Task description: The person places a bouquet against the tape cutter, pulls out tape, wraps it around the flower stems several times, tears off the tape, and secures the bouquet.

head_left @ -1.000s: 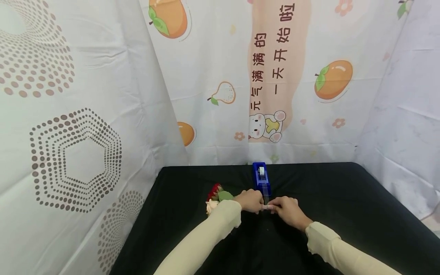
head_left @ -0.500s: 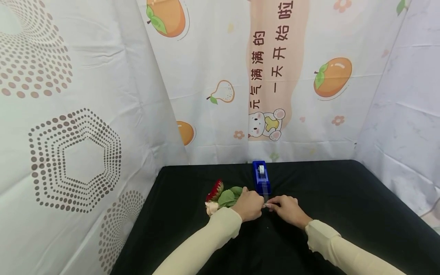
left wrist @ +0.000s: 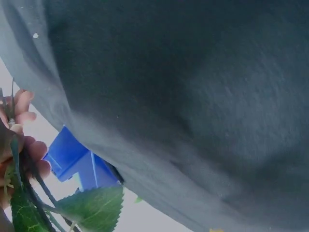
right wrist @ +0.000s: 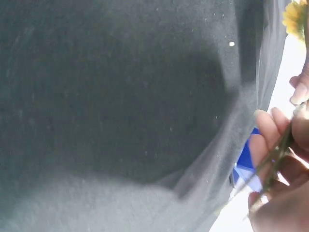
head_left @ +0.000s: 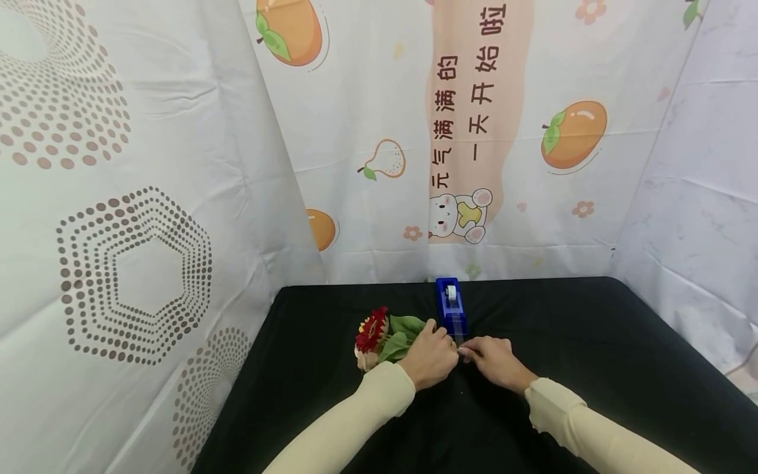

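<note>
My left hand grips a small bunch of artificial flowers by the stems. To its left lie the blooms, a red flower above a pale peach one, with green leaves beside them. My right hand pinches the lower stems, its fingertips right by the left hand's. Just beyond both hands stands a blue tape dispenser; a clear strip of tape runs from its front toward the fingers. A yellow flower shows in the right wrist view.
Black cloth covers the table. White printed curtains rise behind and at both sides. A small white speck lies on the cloth near the hands.
The left hand has rolled the bunch, so the red flower now faces the camera and more leaves show. The right hand stays nearly in place by the tape strip.
</note>
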`<state>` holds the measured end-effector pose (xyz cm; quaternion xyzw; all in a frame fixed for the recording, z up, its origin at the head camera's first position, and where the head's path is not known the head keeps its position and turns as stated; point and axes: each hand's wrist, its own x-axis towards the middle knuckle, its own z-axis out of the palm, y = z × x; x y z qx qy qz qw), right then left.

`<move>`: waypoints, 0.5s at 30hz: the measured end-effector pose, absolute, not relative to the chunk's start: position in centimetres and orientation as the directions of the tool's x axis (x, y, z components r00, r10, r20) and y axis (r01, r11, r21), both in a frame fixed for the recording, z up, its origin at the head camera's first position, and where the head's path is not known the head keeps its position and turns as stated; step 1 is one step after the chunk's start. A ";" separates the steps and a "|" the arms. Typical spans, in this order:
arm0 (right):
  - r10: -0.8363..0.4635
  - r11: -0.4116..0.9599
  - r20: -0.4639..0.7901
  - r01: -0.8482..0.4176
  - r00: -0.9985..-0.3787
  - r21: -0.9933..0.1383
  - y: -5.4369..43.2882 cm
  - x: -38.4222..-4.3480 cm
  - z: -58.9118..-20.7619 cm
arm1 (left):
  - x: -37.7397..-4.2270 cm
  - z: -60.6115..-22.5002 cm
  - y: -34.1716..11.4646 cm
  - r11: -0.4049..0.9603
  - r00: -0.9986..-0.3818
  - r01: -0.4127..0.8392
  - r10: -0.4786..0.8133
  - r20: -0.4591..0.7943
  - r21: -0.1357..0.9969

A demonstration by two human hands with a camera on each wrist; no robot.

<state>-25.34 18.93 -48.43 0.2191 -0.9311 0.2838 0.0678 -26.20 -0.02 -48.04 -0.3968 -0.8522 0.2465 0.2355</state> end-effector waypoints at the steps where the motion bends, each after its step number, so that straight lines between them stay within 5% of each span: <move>1: -0.368 0.737 0.259 -0.450 -0.893 -0.505 19.0 -25.4 -48.5 | -26.2 -48.1 0.0 0.561 -0.572 0.556 0.794 0.207 -0.613; 8: -0.336 0.716 0.290 -0.443 -0.896 -0.540 19.3 -25.6 -48.9 | -26.6 -47.5 0.1 0.672 -0.659 0.618 0.726 0.197 -0.409; 15: -0.321 0.710 0.326 -0.454 -0.889 -0.539 19.2 -25.7 -49.1 | -27.5 -46.1 0.5 0.772 -0.784 0.605 0.621 0.026 -0.198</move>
